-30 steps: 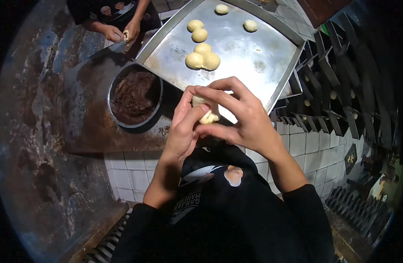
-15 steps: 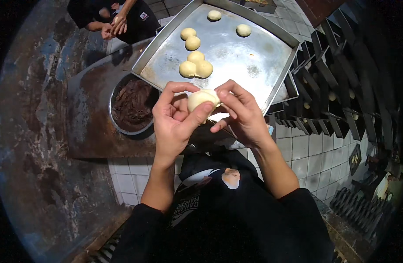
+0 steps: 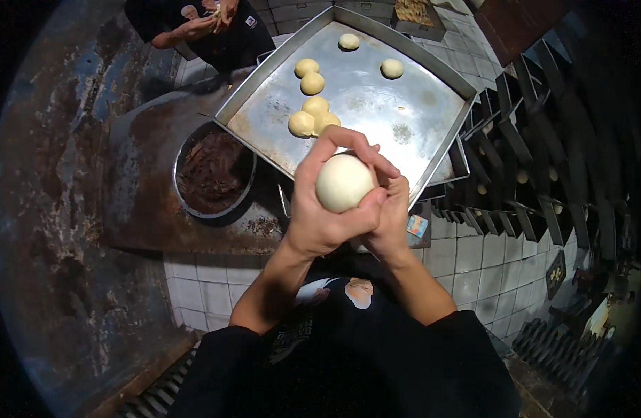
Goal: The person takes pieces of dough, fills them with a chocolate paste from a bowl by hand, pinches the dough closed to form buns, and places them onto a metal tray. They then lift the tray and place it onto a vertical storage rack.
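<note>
A smooth, pale, round dough ball sits between my two hands, in front of the tray's near corner. My left hand is closed round it, thumb along the lower side and fingers arched over the top. Against the ball's right side presses my right hand, its fingers largely hidden behind the left hand and the dough. Beyond them lies a metal tray carrying several smaller dough balls; a cluster at its left is partly covered by my left fingers.
A round metal bowl of dark brown filling stands left on a worn table. Racks of dark trays rise at the right. Another person's hands work at the far left. White tiles cover the floor.
The dough, pinched at its right end by my right fingers before, now shows a smooth round face. Both hands have come together around it, the left moving rightward.
</note>
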`<move>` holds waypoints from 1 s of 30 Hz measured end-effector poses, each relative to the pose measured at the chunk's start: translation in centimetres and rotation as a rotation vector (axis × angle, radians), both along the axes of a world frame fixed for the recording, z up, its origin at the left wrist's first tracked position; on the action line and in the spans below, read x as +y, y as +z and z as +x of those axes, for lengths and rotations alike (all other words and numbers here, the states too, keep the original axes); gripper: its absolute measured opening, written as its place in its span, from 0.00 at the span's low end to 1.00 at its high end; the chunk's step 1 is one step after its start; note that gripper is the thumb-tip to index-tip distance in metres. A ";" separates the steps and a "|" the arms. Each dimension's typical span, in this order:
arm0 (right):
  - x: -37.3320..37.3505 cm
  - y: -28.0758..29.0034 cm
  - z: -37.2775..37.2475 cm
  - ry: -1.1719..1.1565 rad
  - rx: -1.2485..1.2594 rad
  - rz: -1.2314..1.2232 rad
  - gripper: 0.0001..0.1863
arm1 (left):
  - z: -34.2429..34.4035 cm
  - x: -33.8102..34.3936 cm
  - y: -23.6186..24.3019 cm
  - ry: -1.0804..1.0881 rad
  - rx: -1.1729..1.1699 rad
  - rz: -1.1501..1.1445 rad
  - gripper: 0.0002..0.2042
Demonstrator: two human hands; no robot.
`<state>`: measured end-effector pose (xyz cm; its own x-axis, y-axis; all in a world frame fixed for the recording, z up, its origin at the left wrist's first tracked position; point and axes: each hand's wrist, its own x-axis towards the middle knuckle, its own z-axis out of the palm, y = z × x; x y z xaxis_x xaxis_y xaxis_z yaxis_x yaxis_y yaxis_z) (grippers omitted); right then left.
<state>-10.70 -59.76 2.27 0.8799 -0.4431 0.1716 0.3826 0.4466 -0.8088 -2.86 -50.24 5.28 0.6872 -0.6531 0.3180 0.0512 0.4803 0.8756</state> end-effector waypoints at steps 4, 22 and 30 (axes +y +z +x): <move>-0.6 1.3 -1.1 0.093 0.045 -0.078 0.20 | -0.6 -0.6 1.1 0.009 -0.115 -0.064 0.32; -8.0 3.1 1.6 0.303 0.438 -1.019 0.25 | 3.1 -1.6 -8.6 -0.031 -0.290 0.583 0.38; -9.5 -5.4 3.3 0.501 0.492 -1.802 0.38 | 4.1 5.8 -9.4 0.320 -0.760 0.938 0.49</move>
